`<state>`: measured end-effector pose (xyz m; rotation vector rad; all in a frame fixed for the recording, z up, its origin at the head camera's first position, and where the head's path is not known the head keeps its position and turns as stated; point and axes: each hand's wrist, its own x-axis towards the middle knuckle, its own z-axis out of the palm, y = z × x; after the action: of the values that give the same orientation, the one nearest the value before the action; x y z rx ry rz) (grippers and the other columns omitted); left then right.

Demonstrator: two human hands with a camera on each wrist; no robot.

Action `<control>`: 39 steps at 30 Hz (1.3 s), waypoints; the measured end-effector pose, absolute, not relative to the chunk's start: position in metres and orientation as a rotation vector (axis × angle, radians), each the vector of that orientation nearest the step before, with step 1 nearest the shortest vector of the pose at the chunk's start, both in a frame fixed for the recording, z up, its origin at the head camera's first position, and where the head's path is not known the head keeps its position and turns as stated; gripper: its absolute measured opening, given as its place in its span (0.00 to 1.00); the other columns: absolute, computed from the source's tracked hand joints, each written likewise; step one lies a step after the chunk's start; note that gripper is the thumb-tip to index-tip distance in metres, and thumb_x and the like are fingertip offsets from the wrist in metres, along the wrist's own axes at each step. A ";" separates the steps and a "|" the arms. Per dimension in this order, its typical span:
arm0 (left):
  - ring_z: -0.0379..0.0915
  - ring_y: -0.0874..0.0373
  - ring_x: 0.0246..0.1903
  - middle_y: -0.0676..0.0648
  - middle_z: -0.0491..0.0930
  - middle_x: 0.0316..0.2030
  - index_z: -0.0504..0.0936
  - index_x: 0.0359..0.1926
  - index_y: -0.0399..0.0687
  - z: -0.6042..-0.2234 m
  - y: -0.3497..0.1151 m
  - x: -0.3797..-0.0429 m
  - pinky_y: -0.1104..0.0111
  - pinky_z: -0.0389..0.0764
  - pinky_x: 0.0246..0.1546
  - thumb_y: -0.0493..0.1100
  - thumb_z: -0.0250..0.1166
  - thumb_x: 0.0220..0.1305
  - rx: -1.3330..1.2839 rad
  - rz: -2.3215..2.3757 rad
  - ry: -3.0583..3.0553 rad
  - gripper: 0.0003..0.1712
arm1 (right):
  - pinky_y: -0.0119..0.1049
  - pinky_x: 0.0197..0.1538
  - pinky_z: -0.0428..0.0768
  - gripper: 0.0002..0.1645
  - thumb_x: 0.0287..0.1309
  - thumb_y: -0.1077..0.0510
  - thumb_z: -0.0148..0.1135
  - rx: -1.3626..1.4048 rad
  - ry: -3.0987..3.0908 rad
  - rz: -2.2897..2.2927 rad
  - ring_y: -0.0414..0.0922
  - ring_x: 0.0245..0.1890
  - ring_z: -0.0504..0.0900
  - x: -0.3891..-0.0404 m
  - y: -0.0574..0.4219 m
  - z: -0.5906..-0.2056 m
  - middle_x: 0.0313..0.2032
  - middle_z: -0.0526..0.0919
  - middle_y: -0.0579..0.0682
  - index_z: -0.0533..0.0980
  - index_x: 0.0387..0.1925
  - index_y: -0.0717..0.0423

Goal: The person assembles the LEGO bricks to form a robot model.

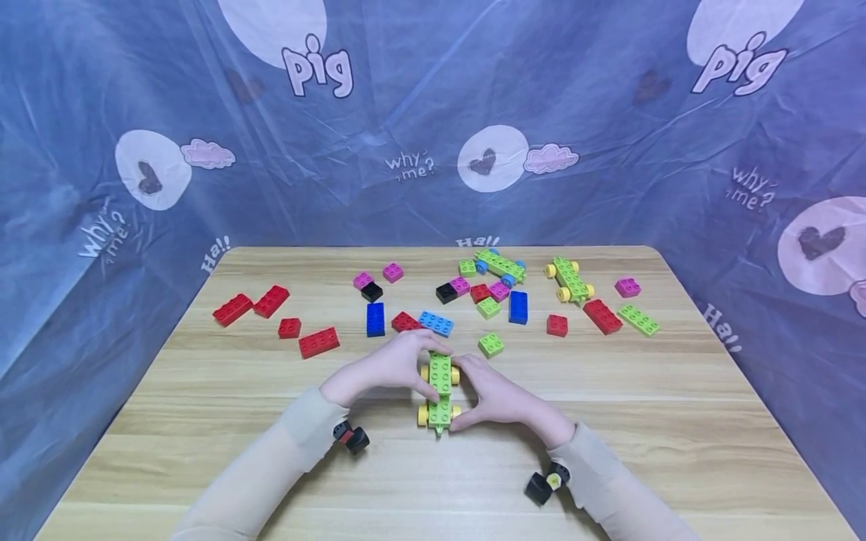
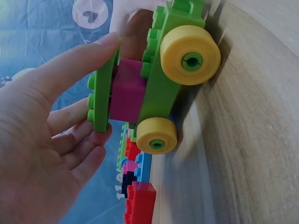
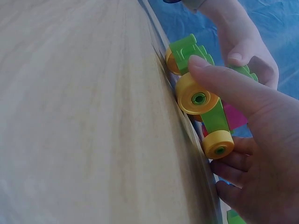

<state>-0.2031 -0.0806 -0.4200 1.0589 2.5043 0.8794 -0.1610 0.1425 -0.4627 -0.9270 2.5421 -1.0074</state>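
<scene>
A lime-green toy car base (image 1: 440, 413) with yellow wheels stands on the wooden table between the hands. On its studs sits a magenta brick (image 2: 127, 91), seen in the left wrist view, with a flat lime-green plate (image 2: 101, 100) above it. My left hand (image 1: 399, 364) holds this plate by its ends, thumb at the near end and fingers at the far one. From the other side my right hand (image 1: 497, 391) grips the car base, its thumb by the near wheel (image 3: 197, 95) and fingers around the far wheel (image 3: 218, 143).
Beyond the hands lie several loose bricks: red (image 1: 319, 343), dark blue (image 1: 375, 319), light blue (image 1: 436, 323), lime (image 1: 491, 345) and magenta (image 1: 628, 287). Two more car bases stand at the back, one blue-wheeled (image 1: 501, 265), one yellow-wheeled (image 1: 570, 280). A printed blue cloth (image 1: 419, 98) surrounds the table.
</scene>
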 end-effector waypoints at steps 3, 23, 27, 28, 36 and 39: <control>0.75 0.52 0.53 0.48 0.76 0.58 0.79 0.57 0.45 -0.422 -0.082 -0.203 0.55 0.70 0.61 0.51 0.82 0.36 1.040 0.897 2.486 0.43 | 0.50 0.70 0.62 0.66 0.34 0.37 0.78 -0.929 2.540 -1.007 0.52 0.66 0.65 -0.161 0.142 -0.463 0.63 0.67 0.57 0.58 0.69 0.63; 0.69 0.50 0.60 0.47 0.76 0.58 0.78 0.58 0.43 -0.419 -0.079 -0.203 0.54 0.67 0.64 0.48 0.81 0.38 0.990 0.896 2.445 0.43 | 0.50 0.70 0.62 0.66 0.34 0.37 0.78 -0.903 2.544 -1.005 0.52 0.67 0.64 -0.160 0.141 -0.463 0.64 0.67 0.57 0.57 0.69 0.63; 0.70 0.51 0.59 0.47 0.76 0.57 0.78 0.58 0.42 -0.419 -0.079 -0.203 0.55 0.69 0.63 0.47 0.81 0.37 1.005 0.907 2.443 0.43 | 0.50 0.70 0.61 0.66 0.34 0.37 0.78 -0.901 2.543 -1.008 0.52 0.67 0.64 -0.160 0.141 -0.463 0.64 0.67 0.57 0.57 0.69 0.62; 0.70 0.51 0.59 0.47 0.76 0.56 0.78 0.58 0.42 -0.419 -0.079 -0.203 0.56 0.69 0.63 0.47 0.81 0.37 1.006 0.906 2.444 0.43 | 0.50 0.70 0.61 0.66 0.34 0.36 0.78 -0.901 2.542 -1.007 0.52 0.67 0.64 -0.160 0.141 -0.463 0.64 0.67 0.57 0.57 0.69 0.62; 0.72 0.52 0.56 0.47 0.76 0.55 0.78 0.58 0.42 -0.418 -0.079 -0.201 0.57 0.70 0.61 0.46 0.82 0.37 0.990 0.913 2.451 0.43 | 0.50 0.70 0.61 0.67 0.34 0.36 0.78 -0.899 2.538 -1.009 0.53 0.67 0.64 -0.161 0.141 -0.462 0.65 0.66 0.58 0.57 0.70 0.63; 0.72 0.52 0.55 0.48 0.76 0.54 0.78 0.58 0.42 -0.418 -0.079 -0.201 0.57 0.71 0.60 0.46 0.82 0.36 0.987 0.913 2.455 0.43 | 0.50 0.70 0.61 0.66 0.34 0.36 0.78 -0.898 2.532 -1.013 0.52 0.67 0.64 -0.161 0.141 -0.461 0.65 0.66 0.57 0.57 0.70 0.62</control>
<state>-0.2010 -0.0791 -0.4178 0.9868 2.4550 0.9130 -0.1608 0.1410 -0.4609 -0.8981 2.5323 -1.0131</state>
